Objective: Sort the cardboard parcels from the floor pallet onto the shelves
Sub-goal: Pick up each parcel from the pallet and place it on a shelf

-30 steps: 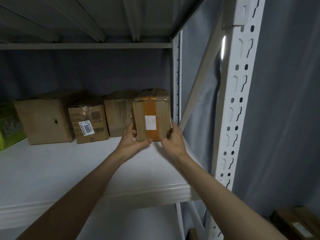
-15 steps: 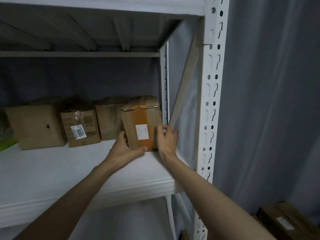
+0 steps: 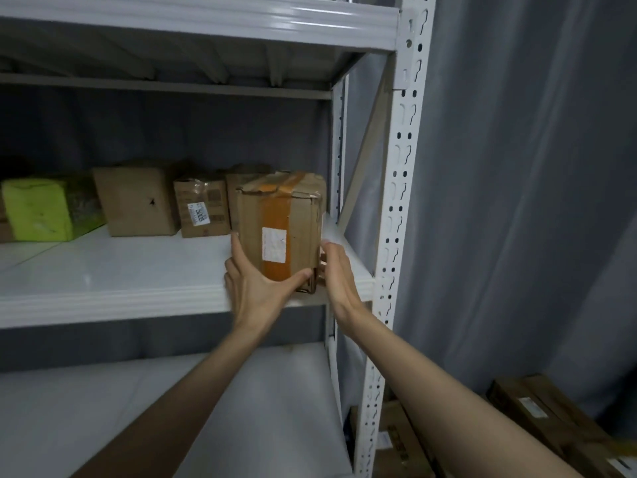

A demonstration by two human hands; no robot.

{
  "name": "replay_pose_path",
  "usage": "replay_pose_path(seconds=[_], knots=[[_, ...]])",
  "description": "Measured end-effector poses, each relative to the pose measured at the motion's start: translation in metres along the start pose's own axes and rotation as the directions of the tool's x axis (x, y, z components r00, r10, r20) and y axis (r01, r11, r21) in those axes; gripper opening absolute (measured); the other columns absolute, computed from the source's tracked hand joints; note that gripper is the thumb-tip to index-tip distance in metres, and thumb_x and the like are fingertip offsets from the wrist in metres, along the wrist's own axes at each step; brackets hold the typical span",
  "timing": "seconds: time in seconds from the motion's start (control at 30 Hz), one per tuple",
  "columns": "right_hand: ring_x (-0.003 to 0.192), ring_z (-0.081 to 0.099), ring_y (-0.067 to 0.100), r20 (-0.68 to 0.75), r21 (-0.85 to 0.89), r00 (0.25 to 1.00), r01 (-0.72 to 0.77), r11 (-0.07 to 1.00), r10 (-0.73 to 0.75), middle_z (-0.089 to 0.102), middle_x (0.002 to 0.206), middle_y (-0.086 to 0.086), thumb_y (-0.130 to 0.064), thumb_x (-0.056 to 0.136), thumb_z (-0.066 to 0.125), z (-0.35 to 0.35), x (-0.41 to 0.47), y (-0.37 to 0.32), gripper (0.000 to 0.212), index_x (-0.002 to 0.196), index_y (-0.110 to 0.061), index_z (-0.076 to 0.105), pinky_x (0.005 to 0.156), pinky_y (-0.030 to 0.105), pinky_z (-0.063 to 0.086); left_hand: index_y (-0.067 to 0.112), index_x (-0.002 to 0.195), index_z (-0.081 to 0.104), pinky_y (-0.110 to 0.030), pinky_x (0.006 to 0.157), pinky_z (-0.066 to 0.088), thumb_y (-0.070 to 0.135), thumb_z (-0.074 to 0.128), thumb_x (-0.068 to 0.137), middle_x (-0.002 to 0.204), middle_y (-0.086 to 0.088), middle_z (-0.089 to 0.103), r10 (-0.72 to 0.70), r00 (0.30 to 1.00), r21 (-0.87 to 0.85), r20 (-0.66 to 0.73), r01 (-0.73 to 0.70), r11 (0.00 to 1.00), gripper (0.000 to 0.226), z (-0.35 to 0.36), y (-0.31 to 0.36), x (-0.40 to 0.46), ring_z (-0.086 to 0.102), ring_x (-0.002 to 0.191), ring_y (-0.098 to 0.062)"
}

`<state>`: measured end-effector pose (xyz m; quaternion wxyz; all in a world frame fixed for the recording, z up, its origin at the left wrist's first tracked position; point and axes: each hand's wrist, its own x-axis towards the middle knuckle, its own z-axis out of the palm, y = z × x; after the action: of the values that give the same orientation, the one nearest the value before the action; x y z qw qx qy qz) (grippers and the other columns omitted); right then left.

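A cardboard parcel [image 3: 279, 215] with an orange tape stripe and a white label stands upright at the front right corner of the white middle shelf [image 3: 120, 270]. My left hand [image 3: 255, 284] grips its lower left corner, thumb across the front face and fingers up the left side. My right hand [image 3: 339, 274] holds the right side, with fingertips curled against that face. The parcel's bottom edge overlaps the shelf's front lip.
Behind it along the shelf's back stand a plain brown box [image 3: 138, 201], a smaller labelled box [image 3: 201, 208], another box partly hidden, and a lime-green package [image 3: 38, 208]. The perforated white upright [image 3: 396, 201] is just right. More cardboard parcels [image 3: 551, 419] lie low at the right.
The view has drawn back and dropped. The parcel has come from beside the back row toward the shelf's front right edge, still between both hands.
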<state>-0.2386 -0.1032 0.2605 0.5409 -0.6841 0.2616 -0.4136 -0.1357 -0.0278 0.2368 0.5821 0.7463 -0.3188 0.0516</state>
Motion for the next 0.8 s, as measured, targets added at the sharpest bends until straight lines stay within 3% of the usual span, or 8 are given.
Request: replay_pose_path(seconds=[0.17, 0.27, 0.4, 0.53, 0.63, 0.73, 0.8], knots=[[0.124, 0.053, 0.022, 0.091, 0.082, 0.996, -0.032, 0.996, 0.024, 0.054, 0.135, 0.002, -0.066, 0.086, 0.031, 0.0, -0.083, -0.003, 0.061, 0.132, -0.032, 0.052, 0.108, 0.051, 0.046, 0.03, 0.159, -0.011, -0.057, 0.117, 0.029, 0.054, 0.095, 0.051, 0.156, -0.012, 0.02, 0.023, 0.995, -0.016, -0.094, -0.025, 1.0, 0.153, -0.03, 0.005, -0.067, 0.023, 0.145, -0.033], [0.134, 0.047, 0.017, 0.125, 0.1, 0.992, -0.033, 0.994, 0.021, 0.047, 0.147, -0.002, -0.074, 0.082, 0.035, -0.004, -0.12, -0.006, 0.08, 0.148, -0.031, 0.044, 0.113, 0.048, 0.043, 0.028, 0.16, -0.011, -0.058, 0.117, 0.03, 0.05, 0.096, 0.052, 0.157, -0.012, 0.017, 0.051, 0.992, -0.028, -0.114, -0.054, 0.998, 0.153, -0.05, 0.009, -0.099, 0.021, 0.147, -0.033], [0.142, 0.04, 0.012, 0.164, 0.078, 0.986, 0.002, 0.997, -0.015, 0.041, 0.151, -0.008, -0.074, 0.08, 0.037, -0.012, -0.159, -0.021, 0.083, 0.153, -0.034, 0.04, 0.119, 0.049, 0.035, 0.028, 0.16, -0.011, -0.056, 0.117, 0.03, 0.05, 0.094, 0.058, 0.158, -0.012, 0.016, 0.069, 0.992, -0.051, -0.109, -0.075, 0.996, 0.147, -0.074, 0.022, -0.127, 0.022, 0.147, -0.032], [0.138, 0.043, 0.009, 0.2, 0.027, 0.976, 0.086, 0.996, -0.09, 0.041, 0.142, -0.009, -0.052, 0.1, 0.041, -0.022, -0.184, -0.035, 0.053, 0.149, -0.033, 0.046, 0.118, 0.047, 0.036, 0.034, 0.159, -0.01, -0.05, 0.117, 0.03, 0.048, 0.09, 0.067, 0.157, -0.008, 0.017, 0.049, 0.993, -0.104, -0.103, -0.06, 0.993, 0.137, -0.097, 0.032, -0.144, 0.024, 0.147, -0.03], [0.123, 0.051, 0.002, 0.177, -0.072, 0.964, 0.216, 0.974, -0.2, 0.047, 0.133, -0.003, -0.03, 0.103, 0.053, -0.04, -0.197, -0.041, 0.037, 0.14, -0.026, 0.055, 0.114, 0.034, 0.041, 0.037, 0.16, -0.004, -0.042, 0.114, 0.029, 0.052, 0.084, 0.07, 0.161, -0.006, 0.018, 0.02, 0.998, -0.183, -0.068, -0.032, 0.983, 0.127, -0.112, 0.037, -0.152, 0.027, 0.147, -0.028], [0.11, 0.051, -0.007, 0.057, -0.178, 0.97, 0.242, 0.954, -0.235, 0.041, 0.131, -0.004, -0.022, 0.097, 0.063, -0.073, -0.206, -0.037, 0.046, 0.141, -0.022, 0.049, 0.103, 0.014, 0.039, 0.037, 0.16, 0.004, -0.044, 0.12, 0.029, 0.065, 0.073, 0.065, 0.163, 0.0, 0.023, 0.0, 0.999, -0.289, 0.043, 0.012, 0.957, 0.121, -0.111, 0.048, -0.167, 0.031, 0.147, -0.022], [0.112, 0.045, -0.007, -0.051, -0.209, 0.981, 0.172, 0.963, -0.186, 0.033, 0.132, -0.007, -0.025, 0.095, 0.067, -0.107, -0.211, -0.029, 0.057, 0.146, -0.023, 0.041, 0.106, 0.014, 0.035, 0.038, 0.158, 0.009, -0.043, 0.119, 0.032, 0.069, 0.07, 0.064, 0.159, 0.004, 0.034, 0.021, 0.989, -0.347, 0.146, 0.032, 0.937, 0.116, -0.1, 0.059, -0.182, 0.038, 0.143, -0.017]])
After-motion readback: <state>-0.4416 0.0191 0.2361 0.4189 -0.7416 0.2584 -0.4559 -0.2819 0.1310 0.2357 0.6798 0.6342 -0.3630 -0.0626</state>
